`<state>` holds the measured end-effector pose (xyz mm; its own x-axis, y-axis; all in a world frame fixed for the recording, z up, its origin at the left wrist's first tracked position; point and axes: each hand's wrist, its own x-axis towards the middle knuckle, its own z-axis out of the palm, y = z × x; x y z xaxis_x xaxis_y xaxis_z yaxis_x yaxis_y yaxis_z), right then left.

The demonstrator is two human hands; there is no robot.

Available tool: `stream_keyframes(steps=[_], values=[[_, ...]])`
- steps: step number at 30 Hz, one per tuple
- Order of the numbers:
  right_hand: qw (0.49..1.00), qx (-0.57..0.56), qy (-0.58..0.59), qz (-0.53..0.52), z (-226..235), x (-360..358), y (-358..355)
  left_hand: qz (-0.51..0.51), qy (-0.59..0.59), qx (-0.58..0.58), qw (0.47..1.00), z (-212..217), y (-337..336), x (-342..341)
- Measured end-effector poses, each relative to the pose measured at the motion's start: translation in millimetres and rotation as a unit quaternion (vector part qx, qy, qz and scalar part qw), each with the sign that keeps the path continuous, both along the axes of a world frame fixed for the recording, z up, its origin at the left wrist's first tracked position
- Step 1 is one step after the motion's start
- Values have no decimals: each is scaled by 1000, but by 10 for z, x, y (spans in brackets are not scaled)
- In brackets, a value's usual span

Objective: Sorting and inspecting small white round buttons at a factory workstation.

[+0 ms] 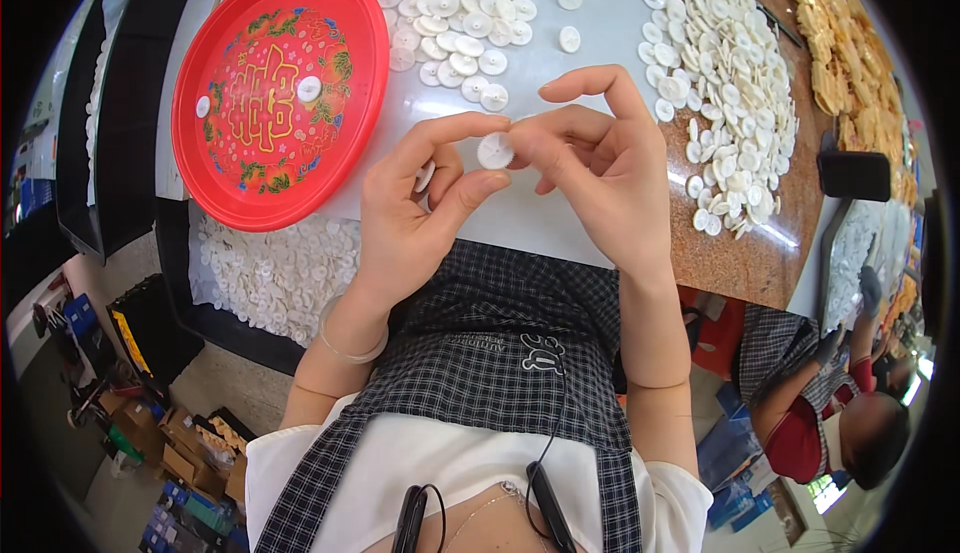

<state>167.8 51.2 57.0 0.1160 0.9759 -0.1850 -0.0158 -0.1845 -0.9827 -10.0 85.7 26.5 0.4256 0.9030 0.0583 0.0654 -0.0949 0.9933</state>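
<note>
Between my two hands, above the table's near edge, is a small round white plastic disc (494,152). My left hand (415,208) is closed, thumb and forefinger at the disc's left side. A second white disc (425,175) is tucked among that hand's curled fingers. From the other side, my right hand (612,168) pinches at the disc's right edge with thumb and fingertips, its forefinger raised and bent. Whether a small part sits in the right fingertips cannot be made out. Several loose white discs (465,23), some with a small central stem, lie beyond my hands.
At the left stands a round red tray (187,168) with a flowered pattern and two white discs on it. Below it, a black bin (215,325) holds many small white pieces. A heap of white discs (725,83) spreads at the right. Another person (805,433) works at far right.
</note>
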Motion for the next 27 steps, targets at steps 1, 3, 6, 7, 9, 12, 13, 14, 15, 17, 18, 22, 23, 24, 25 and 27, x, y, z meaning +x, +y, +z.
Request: stream_keyframes(steps=[1, 3, 6, 7, 9, 12, 13, 14, 15, 17, 18, 22, 23, 24, 25, 27], values=[[1000, 7, 5, -10, -28, 6, 13, -1, 0, 0, 1000, -7, -3, -7], [1000, 15, 9, -20, -133, 11, 60, 0, -37, -49, 998, -17, -13, -31], [966, 144, -208, -46, -323, -14, 160, -4, -51, -93, 994, 12, -13, -40], [951, 158, -264, -36, -343, -39, 187, -4, -50, -93, 994, 12, -16, -48], [932, 170, -318, -26, -391, -74, 219, -3, -62, -109, 992, 7, -24, -58], [911, 193, -365, -21, -442, -90, 229, -5, -64, -109, 992, 3, -36, -60], [908, 200, -367, -21, -446, -90, 229, -5, -64, -109, 992, 7, -38, -63], [906, 208, -368, -21, -448, -90, 227, -7, -55, -102, 993, 16, -39, -66], [906, 208, -368, -20, -451, -89, 222, -10, -47, -96, 994, 24, -40, -68], [900, 212, -381, -25, -451, -87, 214, -11, -43, -94, 995, 33, -43, -69], [899, 213, -381, -24, -445, -86, 207, -13, -40, -94, 995, 39, -44, -71], [877, 239, -417, -16, -433, -77, 184, 116, -30, -29, 992, 82, 5, -102], [870, 250, -425, -14, -429, -76, 181, 197, -29, 30, 980, 88, 67, -107], [869, 250, -426, -14, -427, -79, 174, 196, -29, 30, 980, 111, 131, -141], [878, 244, -411, -12, -430, -82, 174, 238, -45, 63, 968, 136, 203, -189], [886, 237, -397, -10, -420, -86, 169, 279, -62, 95, 954, 158, 229, -215]])
